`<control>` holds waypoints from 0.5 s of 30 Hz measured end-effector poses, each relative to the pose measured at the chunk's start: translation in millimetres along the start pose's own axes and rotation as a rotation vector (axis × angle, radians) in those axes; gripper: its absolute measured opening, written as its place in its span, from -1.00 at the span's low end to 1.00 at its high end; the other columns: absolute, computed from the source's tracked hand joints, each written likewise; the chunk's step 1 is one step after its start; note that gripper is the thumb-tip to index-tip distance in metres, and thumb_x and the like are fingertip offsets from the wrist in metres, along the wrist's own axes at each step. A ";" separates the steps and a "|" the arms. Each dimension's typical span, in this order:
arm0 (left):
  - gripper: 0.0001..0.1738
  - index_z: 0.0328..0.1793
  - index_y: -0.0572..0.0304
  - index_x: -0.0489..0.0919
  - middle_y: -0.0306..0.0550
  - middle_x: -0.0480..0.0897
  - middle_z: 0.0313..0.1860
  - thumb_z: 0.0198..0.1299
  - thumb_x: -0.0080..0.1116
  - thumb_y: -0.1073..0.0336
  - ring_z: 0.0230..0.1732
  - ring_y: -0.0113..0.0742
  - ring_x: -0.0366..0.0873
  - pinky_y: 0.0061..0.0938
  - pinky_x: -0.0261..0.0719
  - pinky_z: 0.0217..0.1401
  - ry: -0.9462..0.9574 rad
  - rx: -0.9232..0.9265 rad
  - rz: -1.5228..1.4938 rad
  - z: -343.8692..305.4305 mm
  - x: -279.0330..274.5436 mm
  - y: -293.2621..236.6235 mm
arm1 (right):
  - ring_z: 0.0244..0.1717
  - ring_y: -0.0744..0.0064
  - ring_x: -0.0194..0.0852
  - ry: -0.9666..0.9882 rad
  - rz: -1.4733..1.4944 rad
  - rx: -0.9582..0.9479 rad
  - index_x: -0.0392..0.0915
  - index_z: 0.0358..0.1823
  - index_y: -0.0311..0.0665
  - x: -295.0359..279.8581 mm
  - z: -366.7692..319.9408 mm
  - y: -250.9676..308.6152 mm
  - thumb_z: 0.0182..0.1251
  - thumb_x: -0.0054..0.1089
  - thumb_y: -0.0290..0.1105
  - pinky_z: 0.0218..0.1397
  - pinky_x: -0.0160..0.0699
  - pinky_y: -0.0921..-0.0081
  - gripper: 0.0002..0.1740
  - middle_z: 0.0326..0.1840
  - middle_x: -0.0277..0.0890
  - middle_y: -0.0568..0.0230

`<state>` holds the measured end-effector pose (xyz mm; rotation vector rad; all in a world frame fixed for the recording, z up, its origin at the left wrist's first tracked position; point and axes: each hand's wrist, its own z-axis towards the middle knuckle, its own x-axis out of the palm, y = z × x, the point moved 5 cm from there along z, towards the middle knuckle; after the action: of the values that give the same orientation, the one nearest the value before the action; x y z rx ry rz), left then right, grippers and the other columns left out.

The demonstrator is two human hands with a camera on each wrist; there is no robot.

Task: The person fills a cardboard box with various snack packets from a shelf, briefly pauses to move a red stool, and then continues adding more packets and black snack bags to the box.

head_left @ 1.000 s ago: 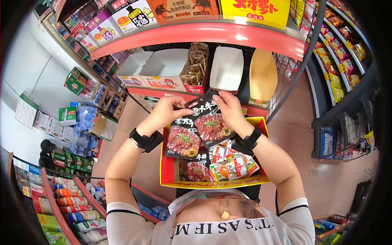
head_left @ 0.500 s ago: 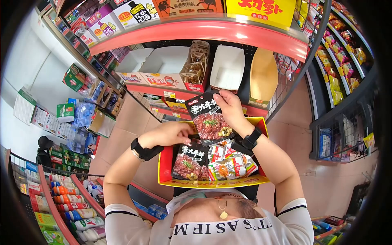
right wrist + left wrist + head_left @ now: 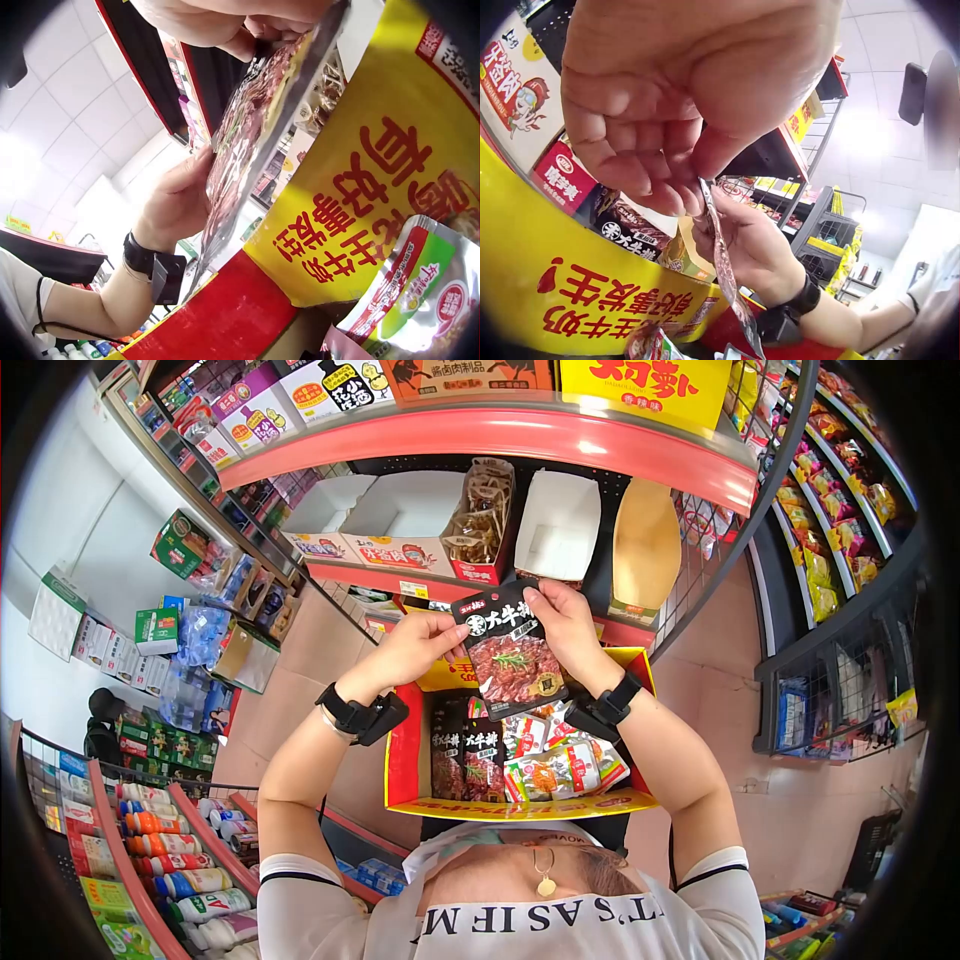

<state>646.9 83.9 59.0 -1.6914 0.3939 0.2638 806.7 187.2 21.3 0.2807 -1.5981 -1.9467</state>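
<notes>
A black snack packet (image 3: pixel 515 657) with a meat picture hangs over the open red-and-yellow carton (image 3: pixel 650 685). My right hand (image 3: pixel 570 630) pinches its top right corner. At its upper left edge, my left hand (image 3: pixel 415 650) pinches it between thumb and fingers. The left wrist view shows that packet (image 3: pixel 724 259) nearly edge-on. Inside the carton, similar black packets (image 3: pixel 468 755) stand on the left, and several silver, red and green packets (image 3: pixel 560 765) lie on the right. The carton sits in front of the person's torso.
Ahead, a shelf with a red edge (image 3: pixel 480 445) overhangs a lower shelf. Below stand a white box (image 3: pixel 555 525), a tan box (image 3: pixel 640 545) and a red box of brown packets (image 3: pixel 480 525). Bottles (image 3: pixel 175 850) line a rack at lower left; a wire rack (image 3: pixel 830 670) stands right.
The left hand has released a second black packet down into the carton. It has then come back up to the edge of the packet that the right hand keeps holding.
</notes>
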 end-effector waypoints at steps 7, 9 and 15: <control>-0.69 -0.30 0.26 0.55 -0.28 0.57 -0.46 0.37 -0.05 0.18 -0.40 -0.58 0.47 -0.62 0.46 -0.26 -0.085 0.012 -0.025 -3.0 -9.2 -5.2 | -0.20 0.75 0.35 0.045 0.006 0.037 0.50 -0.13 -0.43 -2.0 0.2 -1.9 0.43 -0.04 -0.34 -0.08 0.34 0.72 -0.74 -0.23 0.51 0.46; -0.70 -0.29 0.24 0.55 -0.30 0.57 -0.46 0.37 -0.06 0.18 -0.40 -0.59 0.47 -0.63 0.46 -0.27 -0.103 0.010 -0.072 -3.5 -11.0 -7.2 | -0.17 0.73 0.34 0.048 0.013 0.059 0.50 -0.10 -0.44 -2.6 0.3 -4.0 0.44 -0.05 -0.32 -0.04 0.32 0.71 -0.71 -0.20 0.51 0.45; -0.71 -0.26 0.21 0.54 -0.32 0.54 -0.42 0.38 -0.08 0.18 -0.39 -0.60 0.46 -0.65 0.45 -0.26 -0.133 0.050 -0.110 1.3 -15.9 -2.1 | -0.12 0.70 0.35 0.049 0.024 0.097 0.48 -0.02 -0.46 -1.5 -1.7 -1.0 0.45 -0.07 -0.30 0.03 0.30 0.69 -0.67 -0.15 0.51 0.42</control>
<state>633.3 87.2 66.9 -1.6302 0.2064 0.2810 808.5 186.8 19.5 0.3440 -1.6596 -1.8336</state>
